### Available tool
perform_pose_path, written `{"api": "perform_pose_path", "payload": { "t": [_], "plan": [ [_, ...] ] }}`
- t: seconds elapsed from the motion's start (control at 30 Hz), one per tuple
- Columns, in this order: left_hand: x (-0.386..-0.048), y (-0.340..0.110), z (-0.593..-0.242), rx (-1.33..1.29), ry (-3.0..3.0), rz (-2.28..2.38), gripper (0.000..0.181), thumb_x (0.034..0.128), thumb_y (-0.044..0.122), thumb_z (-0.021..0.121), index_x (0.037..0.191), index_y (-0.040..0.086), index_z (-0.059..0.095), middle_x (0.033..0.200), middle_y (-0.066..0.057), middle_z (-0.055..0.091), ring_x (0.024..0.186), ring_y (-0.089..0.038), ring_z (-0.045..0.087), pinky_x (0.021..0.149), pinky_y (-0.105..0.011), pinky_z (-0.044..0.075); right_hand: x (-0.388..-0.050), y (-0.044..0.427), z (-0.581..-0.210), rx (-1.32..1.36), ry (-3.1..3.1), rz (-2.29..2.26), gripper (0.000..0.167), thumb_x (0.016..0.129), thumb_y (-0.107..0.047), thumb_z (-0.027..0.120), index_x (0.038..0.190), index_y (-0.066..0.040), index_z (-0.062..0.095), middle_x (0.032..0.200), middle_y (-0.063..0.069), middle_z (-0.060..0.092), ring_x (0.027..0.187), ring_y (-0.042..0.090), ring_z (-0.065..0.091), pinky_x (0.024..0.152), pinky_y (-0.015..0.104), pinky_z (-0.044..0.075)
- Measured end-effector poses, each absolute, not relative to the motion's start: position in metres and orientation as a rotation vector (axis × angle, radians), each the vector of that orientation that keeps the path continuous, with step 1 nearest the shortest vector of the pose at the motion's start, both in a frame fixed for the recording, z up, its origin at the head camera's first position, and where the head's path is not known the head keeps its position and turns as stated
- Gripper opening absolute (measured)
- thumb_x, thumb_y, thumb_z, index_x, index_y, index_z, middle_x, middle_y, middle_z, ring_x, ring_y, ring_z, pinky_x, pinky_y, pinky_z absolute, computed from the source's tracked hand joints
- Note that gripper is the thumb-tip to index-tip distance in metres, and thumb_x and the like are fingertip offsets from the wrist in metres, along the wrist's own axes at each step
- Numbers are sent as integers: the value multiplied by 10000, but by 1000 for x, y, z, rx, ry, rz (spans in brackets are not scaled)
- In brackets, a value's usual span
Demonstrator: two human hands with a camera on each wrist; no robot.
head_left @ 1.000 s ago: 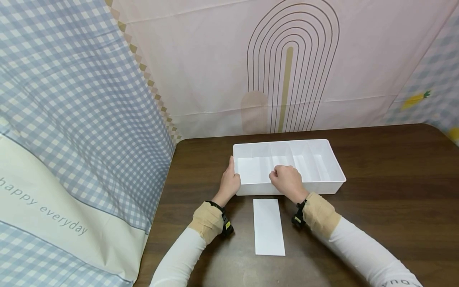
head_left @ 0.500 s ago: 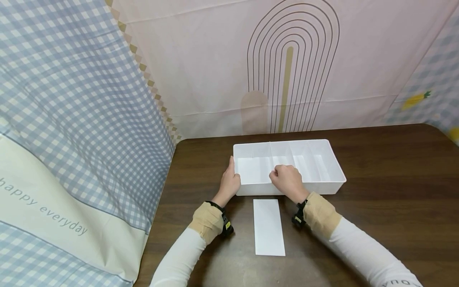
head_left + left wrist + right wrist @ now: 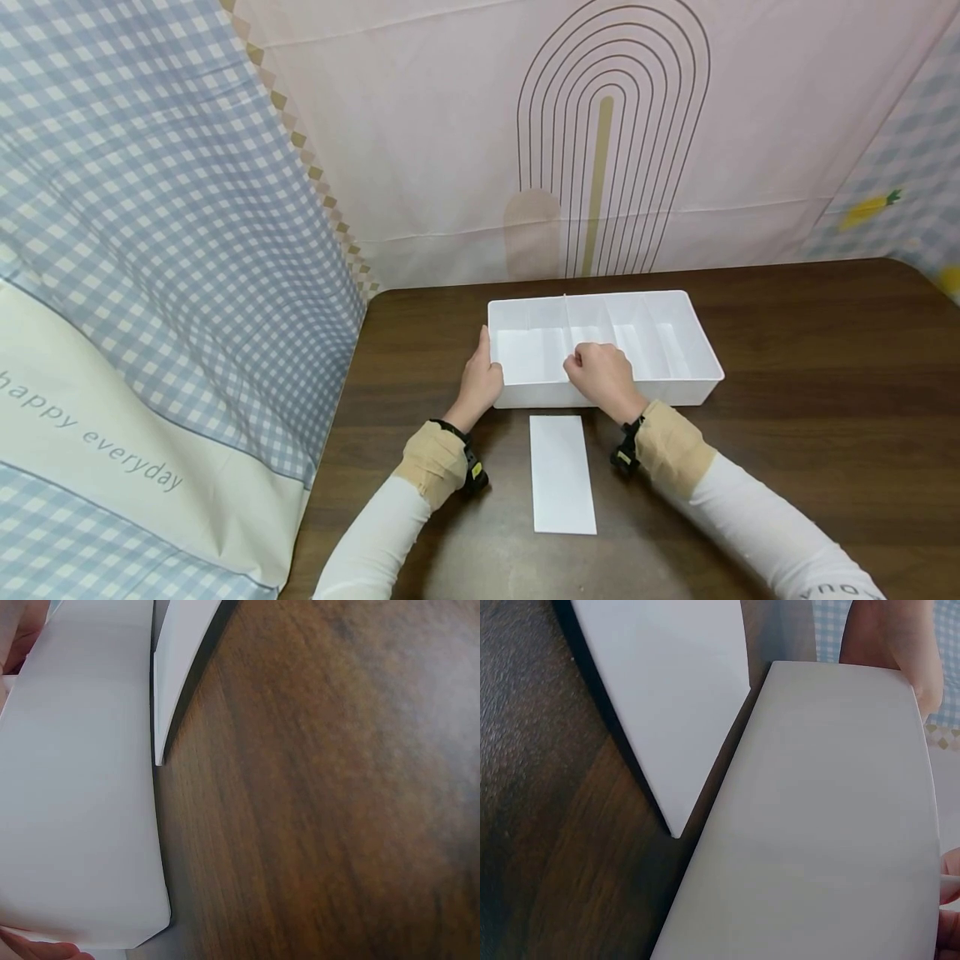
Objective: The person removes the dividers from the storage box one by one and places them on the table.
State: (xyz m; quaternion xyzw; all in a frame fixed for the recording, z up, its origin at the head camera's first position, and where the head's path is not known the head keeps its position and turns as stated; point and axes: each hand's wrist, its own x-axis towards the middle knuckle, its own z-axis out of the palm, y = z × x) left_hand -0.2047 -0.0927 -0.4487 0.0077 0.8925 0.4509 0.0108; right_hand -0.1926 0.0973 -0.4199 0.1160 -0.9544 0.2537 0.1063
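Note:
A long white organizer box (image 3: pixel 607 394) with thin dividers across it sits on the brown table. My left hand (image 3: pixel 478 383) holds its left end, fingers along the outer wall and thumb at the rim near the front corner. Over the near rim, my right hand (image 3: pixel 602 377) has curled fingers. In the right wrist view its fingertips (image 3: pixel 949 862) pinch the edge of a thin white divider (image 3: pixel 950 879). That divider's far top corner (image 3: pixel 566 298) pokes just above the far rim; most of its near part is hidden by the hand.
A flat white rectangular panel (image 3: pixel 562 475) lies on the wooden table (image 3: pixel 817 400) between my forearms, just in front of the box. Behind the table hangs a pale patterned cloth (image 3: pixel 420 133). A blue checked cloth (image 3: pixel 187 208) hangs on the left.
My right hand has risen very slightly, and the far corner of the divider now stands a little above the rim. The left hand, box and panel stay where they were.

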Motion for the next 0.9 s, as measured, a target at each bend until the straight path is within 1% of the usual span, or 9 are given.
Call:
{"api": "perform_pose_path", "payload": {
  "t": [0.23,0.47,0.9],
  "plan": [
    [-205,-92,-448,16,2770,1416,667,826,10,277,1435,115,27,1480,-54,146,1336,-176,183,1069,-357,221,-192,98,-418,338,-2807,745,371,791,-99,469,476,-151,279,433,-43,237,413,104,212,394,216,185],
    [-205,-92,-450,36,2784,1420,664,822,-5,281,1433,89,36,1476,-85,158,1333,-207,196,1064,-377,229,-193,98,-416,339,-2812,727,369,795,-111,468,478,-151,282,435,-43,237,418,105,210,397,218,182],
    [-205,-93,-450,26,2776,1419,667,824,3,278,1434,105,27,1479,-65,149,1332,-193,195,1063,-370,234,-192,99,-412,345,-2796,730,372,797,-110,466,480,-149,277,439,-43,228,419,102,196,395,215,173]
  ]
}}
